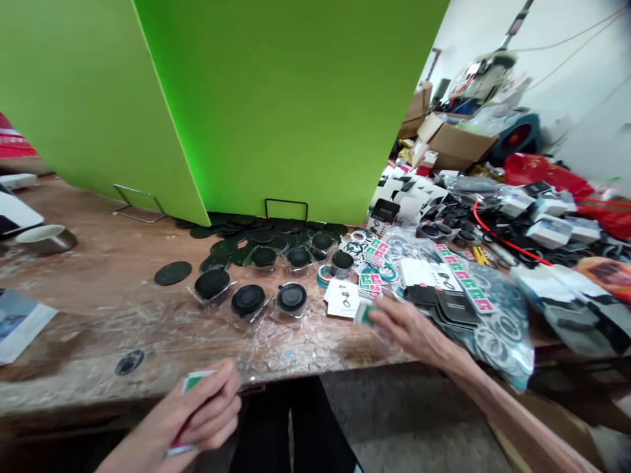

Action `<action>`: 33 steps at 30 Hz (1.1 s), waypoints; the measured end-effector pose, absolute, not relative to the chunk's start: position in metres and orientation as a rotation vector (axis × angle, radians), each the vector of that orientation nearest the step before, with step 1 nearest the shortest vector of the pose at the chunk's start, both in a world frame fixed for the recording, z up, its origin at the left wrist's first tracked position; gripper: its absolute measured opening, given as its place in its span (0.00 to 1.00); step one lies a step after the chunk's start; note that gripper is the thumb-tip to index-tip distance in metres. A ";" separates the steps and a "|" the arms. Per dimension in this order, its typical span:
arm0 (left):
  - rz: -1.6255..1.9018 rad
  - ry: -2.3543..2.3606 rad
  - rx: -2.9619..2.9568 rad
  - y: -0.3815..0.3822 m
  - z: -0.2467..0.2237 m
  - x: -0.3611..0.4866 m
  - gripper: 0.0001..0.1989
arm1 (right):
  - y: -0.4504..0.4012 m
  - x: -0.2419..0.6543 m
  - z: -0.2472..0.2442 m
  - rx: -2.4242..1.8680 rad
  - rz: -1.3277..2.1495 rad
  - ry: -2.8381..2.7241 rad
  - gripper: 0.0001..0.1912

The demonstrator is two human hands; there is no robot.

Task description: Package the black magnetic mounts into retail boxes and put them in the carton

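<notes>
My left hand (pixel 204 410) is low at the front edge of the wooden workbench (pixel 98 289) and grips a small stack of printed green, white and red cards (pixel 194 381). My right hand (pixel 409 328) reaches over the bench and pinches a small green printed card (pixel 365 315) between its fingers. Just left of that hand lie white printed cards (pixel 342 297). Black round discs in clear plastic (pixel 248 300) stand in a loose group beyond them. A clear bag of rings (pixel 493 335) lies right of my right hand.
A tall green panel (pixel 276 112) stands on the bench on black wire stands (pixel 286 210), with many flat black discs (pixel 261 236) at its foot. Packaged goods and black cables (pixel 493 210) are heaped at right. Cardboard boxes (pixel 448 141) and a red bag (pixel 537 177) lie behind.
</notes>
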State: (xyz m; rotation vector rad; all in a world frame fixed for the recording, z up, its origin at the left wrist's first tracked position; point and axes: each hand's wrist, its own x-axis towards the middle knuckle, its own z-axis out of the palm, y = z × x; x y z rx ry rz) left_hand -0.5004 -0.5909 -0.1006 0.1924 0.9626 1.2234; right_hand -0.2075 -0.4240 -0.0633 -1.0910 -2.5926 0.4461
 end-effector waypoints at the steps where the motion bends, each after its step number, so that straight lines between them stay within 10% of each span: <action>1: 1.234 0.885 0.168 -0.585 -0.102 -0.498 0.06 | -0.403 -0.205 -0.061 -1.168 0.393 -2.540 0.16; 6: 1.324 0.881 -0.047 -0.564 -0.112 -0.460 0.13 | -0.371 -0.226 -0.062 -1.254 0.117 -2.258 0.13; 18: 1.587 0.899 0.013 -0.550 -0.129 -0.424 0.15 | -0.506 -0.317 -0.137 -1.116 1.163 -1.889 0.08; 33: 1.604 1.038 0.026 -0.562 -0.133 -0.441 0.19 | -0.481 -0.326 -0.135 -1.140 0.954 -1.988 0.13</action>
